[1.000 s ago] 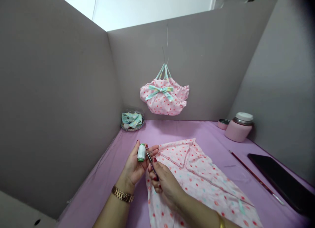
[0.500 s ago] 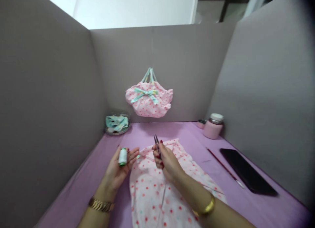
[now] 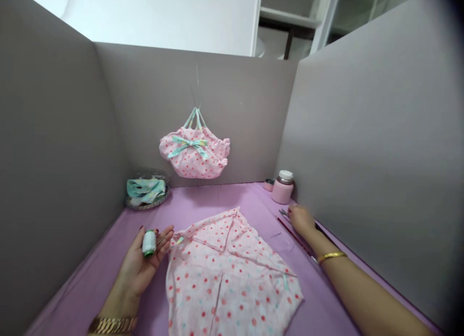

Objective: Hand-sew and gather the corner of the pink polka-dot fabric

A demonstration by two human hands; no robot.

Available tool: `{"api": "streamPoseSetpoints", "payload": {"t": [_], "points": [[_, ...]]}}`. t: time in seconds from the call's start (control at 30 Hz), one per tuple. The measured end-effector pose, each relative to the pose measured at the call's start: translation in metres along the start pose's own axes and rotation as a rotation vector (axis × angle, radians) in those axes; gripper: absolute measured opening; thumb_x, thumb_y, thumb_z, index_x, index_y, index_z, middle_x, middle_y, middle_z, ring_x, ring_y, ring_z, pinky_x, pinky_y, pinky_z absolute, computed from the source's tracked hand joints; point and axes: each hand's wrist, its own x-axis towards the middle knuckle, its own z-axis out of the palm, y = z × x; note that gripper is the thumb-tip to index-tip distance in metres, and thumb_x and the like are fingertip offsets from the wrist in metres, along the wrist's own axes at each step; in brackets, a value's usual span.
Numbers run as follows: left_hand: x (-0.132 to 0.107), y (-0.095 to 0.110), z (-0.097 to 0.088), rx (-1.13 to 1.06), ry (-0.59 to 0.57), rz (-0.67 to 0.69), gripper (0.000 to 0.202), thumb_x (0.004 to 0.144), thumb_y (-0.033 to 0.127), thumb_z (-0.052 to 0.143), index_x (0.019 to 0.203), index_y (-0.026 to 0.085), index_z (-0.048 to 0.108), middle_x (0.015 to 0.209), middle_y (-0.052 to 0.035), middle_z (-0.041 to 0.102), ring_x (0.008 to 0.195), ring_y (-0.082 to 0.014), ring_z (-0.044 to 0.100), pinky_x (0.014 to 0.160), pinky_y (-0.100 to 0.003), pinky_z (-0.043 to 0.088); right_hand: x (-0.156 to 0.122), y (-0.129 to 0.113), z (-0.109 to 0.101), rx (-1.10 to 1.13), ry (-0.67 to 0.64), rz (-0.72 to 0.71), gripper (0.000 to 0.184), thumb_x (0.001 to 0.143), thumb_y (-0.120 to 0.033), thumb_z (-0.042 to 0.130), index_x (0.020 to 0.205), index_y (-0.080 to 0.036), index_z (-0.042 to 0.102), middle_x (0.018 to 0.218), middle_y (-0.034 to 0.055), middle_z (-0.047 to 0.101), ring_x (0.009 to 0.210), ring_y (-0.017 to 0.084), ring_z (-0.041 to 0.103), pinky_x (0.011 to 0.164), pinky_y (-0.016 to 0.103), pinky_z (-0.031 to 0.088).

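Observation:
My left hand (image 3: 139, 268) lies palm up at the lower left and holds a small white thread spool (image 3: 149, 242) with green ends, fingers curled round it. A pink spotted cloth (image 3: 226, 273) is spread flat on the purple table cover (image 3: 217, 196) just to its right. My right hand (image 3: 300, 220) reaches far right, close to the grey partition, fingers closed on small scissors (image 3: 283, 212) whose tips poke out toward the pink jar. A thin red stick (image 3: 295, 239) lies beside that hand.
A finished pink spotted bag (image 3: 194, 154) with a teal bow hangs on the back panel. A dish of teal ribbon (image 3: 146, 192) sits back left. A pink jar (image 3: 282, 187) and its lid (image 3: 268, 184) stand back right. Grey partitions wall three sides.
My right hand has moved with the scissors from above the cloth out to the right side by the partition. The left hand still holds the spool. The view has swung right.

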Motion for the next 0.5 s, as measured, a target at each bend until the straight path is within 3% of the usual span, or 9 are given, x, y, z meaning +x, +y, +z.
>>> {"api": "streamPoseSetpoints", "payload": {"t": [0.13, 0.33, 0.5], "points": [[0.001, 0.004, -0.004, 0.023, -0.019, 0.024, 0.033, 0.091, 0.025, 0.035, 0.069, 0.011, 0.056, 0.081, -0.0179, 0.071, 0.066, -0.0189, 0.07, 0.051, -0.025, 0.056, -0.017, -0.028, 0.016, 0.011, 0.059, -0.211, 0.015, 0.082, -0.017, 0.05, 0.09, -0.009, 0.06, 0.097, 0.0154, 0.057, 0.097, 0.027, 0.05, 0.084, 0.042, 0.038], [0.003, 0.026, -0.018, 0.067, 0.051, 0.182, 0.032, 0.09, 0.029, 0.037, 0.069, 0.013, 0.055, 0.08, -0.014, 0.071, 0.066, -0.0176, 0.069, 0.05, -0.022, 0.055, -0.06, -0.083, 0.036, 0.175, 0.0, -0.539, 0.018, 0.083, -0.021, 0.042, 0.088, -0.017, 0.059, 0.092, 0.008, 0.059, 0.091, 0.022, 0.051, 0.083, 0.034, 0.037], [-0.001, 0.045, -0.025, 0.082, 0.101, 0.253, 0.037, 0.092, 0.029, 0.03, 0.068, 0.013, 0.054, 0.074, -0.0125, 0.071, 0.064, -0.0154, 0.069, 0.049, -0.021, 0.054, -0.09, -0.121, 0.028, 0.308, -0.128, -0.673, 0.018, 0.084, -0.02, 0.04, 0.082, -0.019, 0.058, 0.083, 0.0034, 0.06, 0.081, 0.017, 0.053, 0.073, 0.027, 0.041]]}}
